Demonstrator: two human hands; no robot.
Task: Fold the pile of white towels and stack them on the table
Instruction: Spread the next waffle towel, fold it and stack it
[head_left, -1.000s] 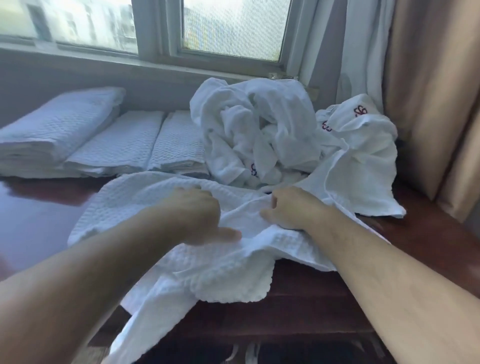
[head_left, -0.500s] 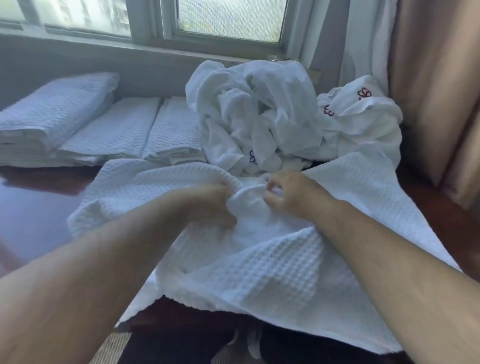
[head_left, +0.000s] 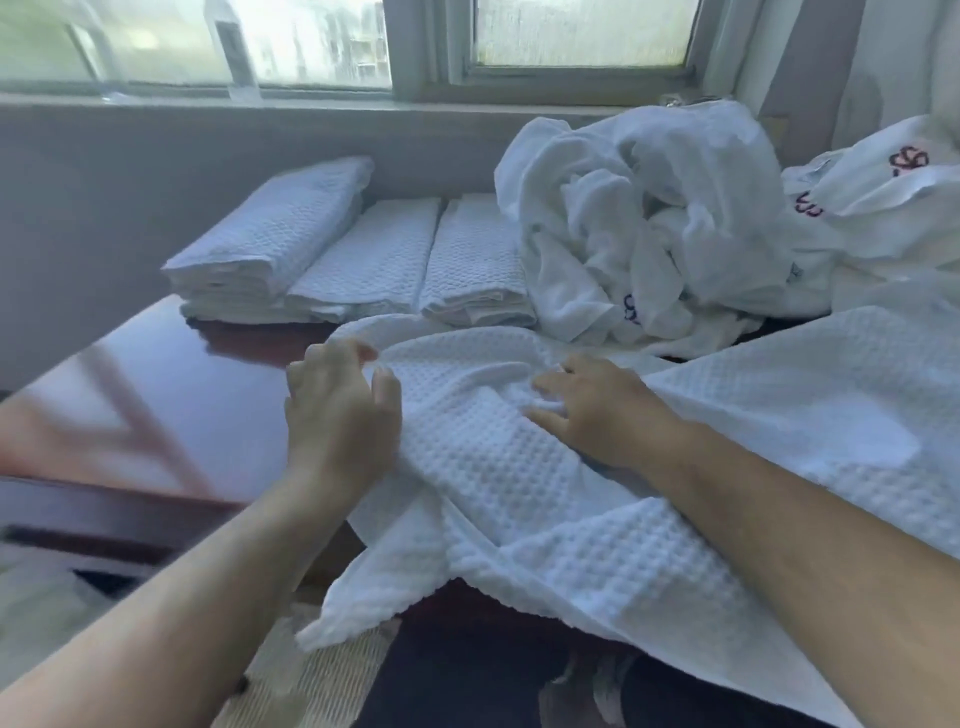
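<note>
A white waffle towel (head_left: 545, 525) lies spread and rumpled over the dark wooden table (head_left: 156, 395), its near corners hanging off the front edge. My left hand (head_left: 337, 415) is at the towel's left edge, fingers and thumb loosely curved with a gap between them, not clearly gripping the cloth. My right hand (head_left: 592, 410) rests on the towel's middle with fingers spread, pressing a fold. Behind them sits the crumpled pile of white towels (head_left: 649, 223). Three folded stacks lie at the back left: a tall one (head_left: 270, 244) and two lower ones (head_left: 374, 254) (head_left: 472, 260).
More white cloth with red embroidery (head_left: 893, 187) lies at the far right. A wall and window sill (head_left: 311, 101) run behind the table, and a curtain (head_left: 883, 62) hangs at the right. Bare polished tabletop shows to the left of the towel.
Both hands have let go of the bunched middle and moved apart. My left hand went to the towel's left edge, my right hand flattened onto the cloth. The view swung left.
</note>
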